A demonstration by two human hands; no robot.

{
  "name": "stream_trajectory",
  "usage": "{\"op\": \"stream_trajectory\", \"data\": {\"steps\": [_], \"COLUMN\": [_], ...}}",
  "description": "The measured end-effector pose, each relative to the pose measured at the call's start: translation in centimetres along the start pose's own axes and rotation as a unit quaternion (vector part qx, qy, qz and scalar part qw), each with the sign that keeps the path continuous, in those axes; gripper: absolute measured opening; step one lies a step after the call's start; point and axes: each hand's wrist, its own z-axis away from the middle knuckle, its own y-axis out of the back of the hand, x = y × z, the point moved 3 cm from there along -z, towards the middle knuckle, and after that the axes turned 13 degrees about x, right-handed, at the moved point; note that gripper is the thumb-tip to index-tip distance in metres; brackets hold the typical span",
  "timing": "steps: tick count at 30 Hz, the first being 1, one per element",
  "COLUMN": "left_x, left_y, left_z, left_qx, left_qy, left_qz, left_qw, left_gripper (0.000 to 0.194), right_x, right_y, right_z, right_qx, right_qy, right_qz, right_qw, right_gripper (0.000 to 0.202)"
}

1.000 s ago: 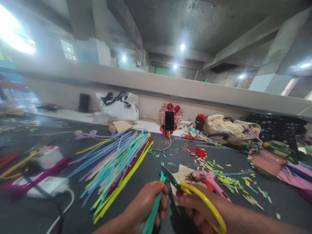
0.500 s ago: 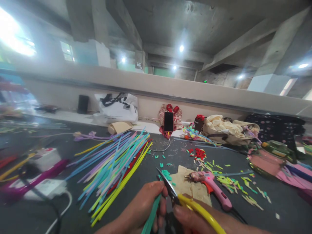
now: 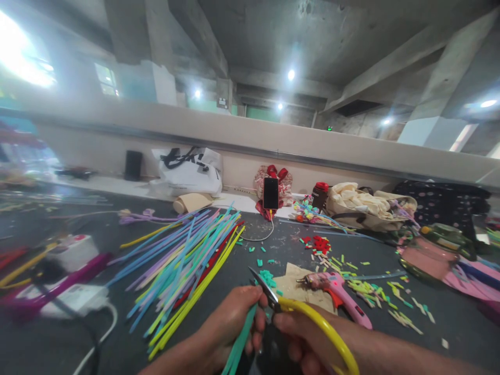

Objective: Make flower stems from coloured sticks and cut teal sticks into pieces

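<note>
Near the bottom centre, my left hand [image 3: 238,317] is closed around several green strips [image 3: 241,341], their tips by the thumb. My right hand [image 3: 302,333] grips yellow-handled scissors [image 3: 326,325]; the blades [image 3: 265,287] lie against the fingertips of my left hand, over the strip ends. Small green cut pieces [image 3: 267,278] form a pile just beyond the blades. A pink glue gun [image 3: 344,297] rests on a brown paper sheet [image 3: 292,276] to the right. Left of my hands lies a bundle of coloured strips [image 3: 191,260].
Red pieces [image 3: 321,245] and yellow-green pieces [image 3: 369,291] are scattered on the right. Behind stand a phone [image 3: 271,194] with a cable, a white bag [image 3: 191,172] and a beige bag [image 3: 363,208]. A power strip [image 3: 78,299] sits at the left; a jar [image 3: 433,255] at the right.
The scissors and my right hand have shifted slightly up and left, and more of the right forearm shows. The blades look closer together. My left hand still holds the green strips.
</note>
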Motion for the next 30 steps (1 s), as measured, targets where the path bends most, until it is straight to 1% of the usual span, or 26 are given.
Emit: {"op": "stream_trajectory", "data": {"steps": [2, 4, 7, 8, 10, 12, 15, 19, 21, 23, 26, 28, 30], "left_x": [0.0, -0.1, -0.3, -0.3, -0.2, -0.1, 0.1, 0.3, 0.5, 0.8, 1.2, 1.2, 1.0], "left_y": [0.1, 0.1, 0.2, 0.3, 0.4, 0.3, 0.0, -0.8, -1.2, -1.4, -1.2, -1.1, -0.9], "left_z": [-0.2, -0.5, -0.7, -0.7, -0.6, -0.3, 0.6, 2.0, 2.5, 2.8, 2.7, 2.5, 2.3], "left_qx": [0.007, 0.002, -0.002, 0.001, -0.001, -0.032, -0.087, -0.125, -0.143, -0.148, -0.142, -0.140, -0.138], "left_qy": [0.002, 0.005, 0.010, 0.008, -0.004, -0.018, -0.052, -0.088, -0.105, -0.119, -0.127, -0.129, -0.126], "left_qz": [0.000, -0.003, -0.007, -0.006, 0.003, 0.006, 0.007, -0.009, -0.030, -0.045, -0.054, -0.064, -0.074], "left_qw": [1.000, 1.000, 1.000, 1.000, 1.000, 0.999, 0.995, 0.988, 0.984, 0.981, 0.980, 0.980, 0.980], "left_gripper": [0.021, 0.022, 0.022, 0.022, 0.021, 0.022, 0.027, 0.037, 0.041, 0.043, 0.043, 0.044, 0.046], "right_x": [-0.5, -0.8, -0.7, -0.6, -0.5, -0.4, -0.8, -1.9, -2.4, -2.7, -2.6, -2.5, -2.6], "right_y": [0.1, 0.2, 0.0, -0.1, 0.0, 0.3, 1.2, 1.6, 1.3, 0.8, 0.2, 0.0, -0.1], "right_z": [0.2, 0.4, 0.6, 0.6, 0.4, 0.1, -0.5, -0.7, -0.7, -1.0, -2.2, -3.0, -3.3], "right_qx": [-0.001, -0.006, -0.027, -0.030, -0.024, -0.004, 0.032, 0.064, 0.056, 0.035, 0.008, 0.001, -0.005], "right_qy": [-0.006, -0.009, -0.008, -0.009, -0.006, 0.004, 0.064, 0.150, 0.174, 0.182, 0.163, 0.150, 0.154], "right_qz": [-0.006, -0.013, -0.053, -0.068, -0.085, -0.090, -0.102, -0.113, -0.139, -0.179, -0.217, -0.218, -0.219], "right_qw": [1.000, 1.000, 0.998, 0.997, 0.996, 0.996, 0.992, 0.980, 0.973, 0.966, 0.963, 0.964, 0.963], "right_gripper": [0.025, 0.019, 0.004, 0.003, 0.008, 0.007, 0.012, 0.021, 0.027, 0.031, 0.033, 0.033, 0.030]}}
